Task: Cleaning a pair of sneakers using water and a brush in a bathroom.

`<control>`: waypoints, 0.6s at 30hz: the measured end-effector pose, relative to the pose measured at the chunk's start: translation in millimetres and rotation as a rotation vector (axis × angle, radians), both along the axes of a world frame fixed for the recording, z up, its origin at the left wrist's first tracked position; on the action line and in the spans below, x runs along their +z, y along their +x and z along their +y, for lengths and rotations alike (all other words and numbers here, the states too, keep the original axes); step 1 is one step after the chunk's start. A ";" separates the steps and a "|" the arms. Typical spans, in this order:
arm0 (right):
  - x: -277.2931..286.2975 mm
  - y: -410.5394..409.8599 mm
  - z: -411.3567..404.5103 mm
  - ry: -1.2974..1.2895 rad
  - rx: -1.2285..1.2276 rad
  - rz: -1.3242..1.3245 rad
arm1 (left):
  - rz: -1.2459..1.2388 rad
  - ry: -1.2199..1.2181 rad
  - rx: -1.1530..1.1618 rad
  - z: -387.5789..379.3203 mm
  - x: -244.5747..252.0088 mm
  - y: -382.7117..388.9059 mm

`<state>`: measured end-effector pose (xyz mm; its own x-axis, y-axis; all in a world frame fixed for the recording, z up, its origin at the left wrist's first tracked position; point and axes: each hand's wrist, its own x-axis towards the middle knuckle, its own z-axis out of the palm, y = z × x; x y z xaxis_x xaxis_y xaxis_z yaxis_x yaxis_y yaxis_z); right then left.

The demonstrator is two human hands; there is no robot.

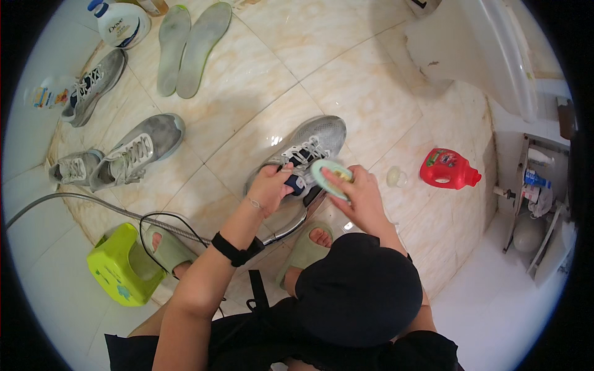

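Note:
A grey mesh sneaker (327,130) with white laces lies on the wet tile floor in front of me, its toe towards the upper right. My left hand (271,188) grips the dark blue tongue of this sneaker near its ankle opening. In my right hand (355,197) is a pale green scrub brush (329,174), held at the side of the shoe by the tongue; its bristles are mostly hidden. A chrome shower head (297,225) on a metal hose lies just below the sneaker, between it and my feet.
Two insoles (204,51), a Dove bottle (123,25) and several other sneakers (155,134) are at the upper left. A green plastic stool (111,264) stands by the metal hose (116,213). Right of the brush are a small clear cup (397,176) and a red detergent bottle (448,169).

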<state>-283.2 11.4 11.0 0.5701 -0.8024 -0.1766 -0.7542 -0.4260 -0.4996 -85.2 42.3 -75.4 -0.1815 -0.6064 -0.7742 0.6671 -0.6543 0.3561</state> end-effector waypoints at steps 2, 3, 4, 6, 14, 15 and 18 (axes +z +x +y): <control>-4.6 -10.4 -4.2 -0.086 -0.087 0.115 | -0.035 0.039 -0.006 -1.8 0.7 -2.4; -5.6 -8.3 -2.8 -0.078 -0.082 0.108 | -0.032 0.025 -0.007 1.9 -4.1 -1.2; -3.7 -4.7 -1.1 0.007 -0.058 0.035 | -0.030 0.011 -0.008 5.5 -7.8 0.5; 4.2 6.7 4.5 0.085 0.025 -0.085 | -0.008 -0.023 -0.018 5.3 -7.8 4.5; -7.0 4.2 0.8 -0.005 -0.066 -0.008 | -0.018 0.029 -0.054 8.4 -12.9 1.4; -3.7 10.0 3.5 0.047 -0.012 -0.088 | -0.026 -0.003 -0.037 9.0 -14.0 2.7; -9.6 6.9 -0.5 -0.002 -0.041 -0.034 | -0.021 -0.029 -0.041 8.0 -11.7 1.1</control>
<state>-276.3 10.8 1.4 0.5422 -0.8256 -0.1559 -0.7536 -0.3958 -0.5248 -84.1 50.3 -87.1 -0.1909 -0.6213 -0.7600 0.6322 -0.6701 0.3890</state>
